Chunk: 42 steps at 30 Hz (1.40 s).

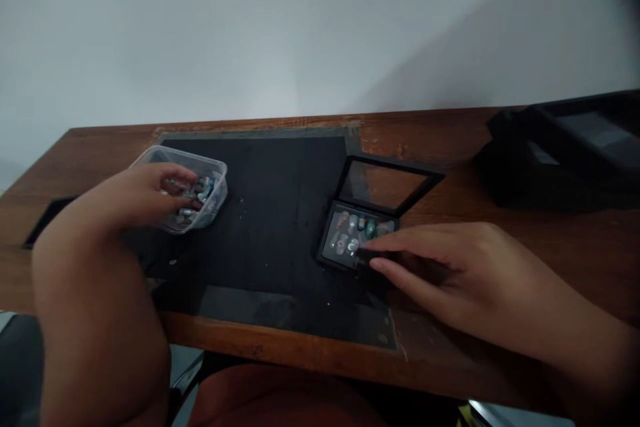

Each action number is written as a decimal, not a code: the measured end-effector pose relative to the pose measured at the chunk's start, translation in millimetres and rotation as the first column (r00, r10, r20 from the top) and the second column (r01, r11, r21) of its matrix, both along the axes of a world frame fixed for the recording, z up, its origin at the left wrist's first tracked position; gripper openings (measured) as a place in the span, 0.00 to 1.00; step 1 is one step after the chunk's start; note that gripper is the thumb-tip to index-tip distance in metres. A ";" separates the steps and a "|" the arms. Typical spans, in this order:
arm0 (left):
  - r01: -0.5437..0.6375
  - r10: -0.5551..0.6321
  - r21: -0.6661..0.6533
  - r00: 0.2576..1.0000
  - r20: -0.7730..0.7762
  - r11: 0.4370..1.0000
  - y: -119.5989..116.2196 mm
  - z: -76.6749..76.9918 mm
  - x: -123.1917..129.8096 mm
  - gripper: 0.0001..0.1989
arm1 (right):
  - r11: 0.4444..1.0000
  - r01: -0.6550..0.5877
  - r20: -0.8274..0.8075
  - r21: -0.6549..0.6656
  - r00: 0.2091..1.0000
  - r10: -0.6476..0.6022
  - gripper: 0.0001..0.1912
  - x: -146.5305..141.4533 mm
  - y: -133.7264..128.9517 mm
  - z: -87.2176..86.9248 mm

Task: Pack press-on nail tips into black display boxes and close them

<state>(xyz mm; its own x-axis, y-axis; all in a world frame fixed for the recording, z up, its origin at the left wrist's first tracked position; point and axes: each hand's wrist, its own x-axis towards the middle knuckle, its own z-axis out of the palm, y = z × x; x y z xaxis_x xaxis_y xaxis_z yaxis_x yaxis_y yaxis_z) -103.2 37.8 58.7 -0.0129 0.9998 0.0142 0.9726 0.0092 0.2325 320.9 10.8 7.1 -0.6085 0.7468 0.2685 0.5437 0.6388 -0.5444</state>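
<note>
My left hand (155,193) reaches into a clear plastic tub (220,177), its thumb and forefinger apart above a pile of small glossy press-on nails (203,190). The other fingertips on that hand are hidden. To the right, a small black display case (327,257) lies with its windowed lid (390,180) raised. Several decorated press-on nails (361,222) sit in rows inside it, green, pale and silver. My right hand (450,267) is at the case's right front corner, forefinger over the lower row and thumb just below, with a small gap between the tips.
A black mat (280,213) covers the middle of the wooden table (430,137). At the far right stands a bulky black object (565,153); a flat dark item (50,217) lies left, partly behind my arm. A pale wall (260,33) rises behind.
</note>
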 end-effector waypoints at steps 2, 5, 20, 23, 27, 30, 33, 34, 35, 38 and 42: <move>-0.082 0.085 -0.143 0.996 0.015 0.986 0.6 -0.2 7.6 0.09 | 1.000 -0.007 -0.026 0.022 1.000 0.008 0.09 1.6 0.5 -1.7; -0.211 0.220 -0.215 0.975 0.022 0.954 -0.3 3.9 13.6 0.09 | 0.999 -0.015 -0.061 0.043 0.998 0.017 0.08 3.2 1.9 -4.8; -0.105 -0.101 0.401 0.881 0.461 0.910 -21.0 0.9 105.5 0.07 | 0.988 -0.099 -0.101 0.118 0.989 0.112 0.06 -4.7 0.3 2.1; 0.151 -0.352 0.417 0.814 0.463 0.896 -32.7 -19.2 136.3 0.03 | 0.985 -0.133 -0.203 0.115 0.967 0.154 0.05 -7.7 1.6 3.3; 0.410 -0.590 0.437 0.664 0.459 0.801 -40.3 -42.5 156.4 0.07 | 0.982 -0.173 -0.302 0.077 0.935 0.188 0.07 -7.8 3.0 2.4; 0.471 -0.660 0.474 0.630 0.409 0.744 -38.1 -46.7 162.3 0.08 | 0.977 -0.206 -0.329 0.058 0.920 0.213 0.05 -7.2 1.2 2.6; 0.503 -0.684 0.475 0.623 0.380 0.722 -34.1 -43.8 164.4 0.10 | 0.971 -0.236 -0.340 0.046 0.910 0.237 0.04 -7.5 0.1 2.6; 0.509 -0.690 0.477 0.617 0.379 0.717 -33.5 -42.6 164.8 0.10 | 0.969 -0.243 -0.340 0.048 0.908 0.244 0.04 -7.9 -0.2 2.5; 0.512 -0.694 0.480 0.611 0.380 0.713 -33.5 -41.5 165.3 0.10 | 0.968 -0.244 -0.339 0.060 0.907 0.250 0.04 -8.4 -0.6 2.4; 0.513 -0.699 0.481 0.594 0.399 0.711 -36.5 -39.6 166.8 0.10 | 0.964 -0.209 -0.330 0.164 0.909 0.253 0.03 -10.5 -2.8 3.1; 0.474 -0.658 0.471 0.644 0.391 0.744 -40.2 -39.5 164.1 0.06 | 0.948 -0.115 -0.256 0.297 0.947 0.195 0.04 -10.1 -5.3 8.2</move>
<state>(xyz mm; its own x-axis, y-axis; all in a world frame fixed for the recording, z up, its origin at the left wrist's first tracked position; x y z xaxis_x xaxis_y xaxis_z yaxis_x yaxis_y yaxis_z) 60.9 -2.4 19.2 0.4572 0.7507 0.4769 0.4912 -0.6601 0.5683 310.9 5.5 15.3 -0.5811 0.5216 0.6247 0.2777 0.8486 -0.4502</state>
